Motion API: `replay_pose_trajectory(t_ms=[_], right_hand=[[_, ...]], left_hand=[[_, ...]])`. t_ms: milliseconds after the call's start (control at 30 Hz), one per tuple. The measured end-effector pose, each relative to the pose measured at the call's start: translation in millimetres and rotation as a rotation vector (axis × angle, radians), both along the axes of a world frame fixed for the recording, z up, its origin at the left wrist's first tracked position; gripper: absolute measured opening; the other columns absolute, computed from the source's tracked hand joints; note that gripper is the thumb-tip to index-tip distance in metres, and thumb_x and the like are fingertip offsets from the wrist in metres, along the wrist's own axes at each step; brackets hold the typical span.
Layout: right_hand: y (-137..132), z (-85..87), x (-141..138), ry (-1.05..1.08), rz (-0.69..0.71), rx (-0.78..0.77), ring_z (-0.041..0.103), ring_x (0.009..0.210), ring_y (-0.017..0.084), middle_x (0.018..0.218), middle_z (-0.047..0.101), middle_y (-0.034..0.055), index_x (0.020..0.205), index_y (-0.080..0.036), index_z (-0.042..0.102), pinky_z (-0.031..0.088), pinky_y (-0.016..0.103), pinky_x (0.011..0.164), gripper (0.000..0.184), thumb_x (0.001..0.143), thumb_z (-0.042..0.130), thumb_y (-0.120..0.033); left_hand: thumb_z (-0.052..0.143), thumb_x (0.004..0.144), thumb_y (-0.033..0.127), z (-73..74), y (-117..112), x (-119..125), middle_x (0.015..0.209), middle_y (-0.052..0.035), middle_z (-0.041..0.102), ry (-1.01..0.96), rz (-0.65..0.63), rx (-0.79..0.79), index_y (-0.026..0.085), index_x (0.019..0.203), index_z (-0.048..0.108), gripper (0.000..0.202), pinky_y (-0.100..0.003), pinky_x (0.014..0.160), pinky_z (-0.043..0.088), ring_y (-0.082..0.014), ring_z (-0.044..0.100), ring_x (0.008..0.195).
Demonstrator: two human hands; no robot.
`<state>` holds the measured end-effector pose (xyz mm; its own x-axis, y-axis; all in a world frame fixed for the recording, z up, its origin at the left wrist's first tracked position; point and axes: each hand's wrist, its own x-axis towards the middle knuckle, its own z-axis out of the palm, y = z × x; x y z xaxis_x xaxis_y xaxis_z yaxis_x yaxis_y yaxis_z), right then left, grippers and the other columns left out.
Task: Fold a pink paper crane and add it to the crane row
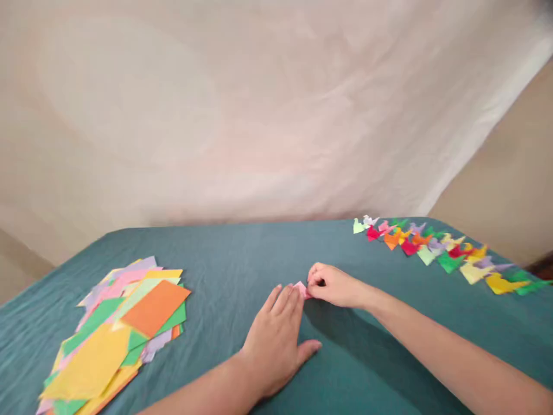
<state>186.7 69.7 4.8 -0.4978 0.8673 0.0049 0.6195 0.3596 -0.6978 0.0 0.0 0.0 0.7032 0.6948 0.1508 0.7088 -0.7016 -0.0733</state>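
A small folded piece of pink paper (300, 287) lies on the teal cloth in front of me, mostly hidden by my hands. My left hand (279, 331) rests flat over its left part, fingers stretched out and thumb apart. From the right, my right hand (330, 285) pinches the paper's right edge between thumb and forefinger, the other fingers curled in. How the paper is folded under my left fingers does not show.
Many-coloured paper sheets (90, 363) lie in a loose, overlapping pile at the left. Several small folded paper birds (427, 253) stand in rows along the table's right edge. A pale cloth (259, 115) hangs behind the teal-covered table (224, 253).
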Motion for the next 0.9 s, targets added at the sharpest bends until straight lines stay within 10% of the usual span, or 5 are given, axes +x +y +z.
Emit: replay_pose_trajectory(t_ms=[900], right_hand=[[-15.3,-8.0,6.7,-0.098,-0.085,0.193,0.052,0.084,0.016,0.089,0.057,0.0043,0.067,-0.018,0.062,0.039,0.032,0.081,0.011,0.076,0.056,-0.018]], left_hand=[[0.022,0.088,0.058,8.4,-4.1,4.4,0.138,-0.0146,0.038,0.031,0.01,0.031,0.006,0.133,0.037,0.07,-0.041,0.108,0.017,-0.027,0.03,0.129]])
